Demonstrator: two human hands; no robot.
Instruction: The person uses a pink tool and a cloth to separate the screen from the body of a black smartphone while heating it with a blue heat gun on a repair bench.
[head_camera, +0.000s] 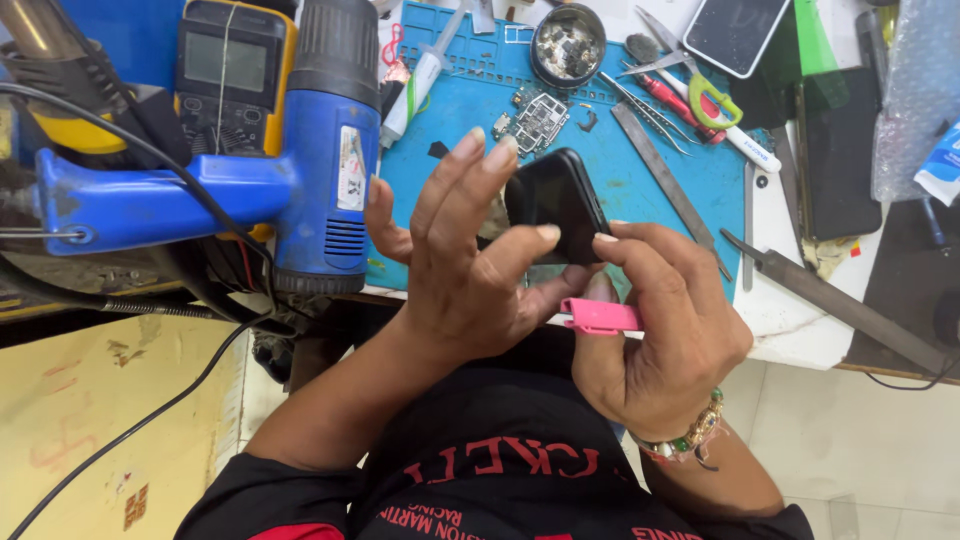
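phone (556, 200): glossy black glass | tool (598, 316): pink plastic | mat (640, 200): matt blue rubber

Hidden and cut-off parts

The left hand (465, 270) covers much of the black phone (558, 203); the pink tool (600, 316) disappears into the right hand (665, 330); the frame's top edge crops the heat gun (320, 140).

Both hands (560, 300) raised together, fingers curled inward.

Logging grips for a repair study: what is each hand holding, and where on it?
Left hand cups the black phone at its left edge. Right hand pinches its lower edge and holds a pink tool by its handle.
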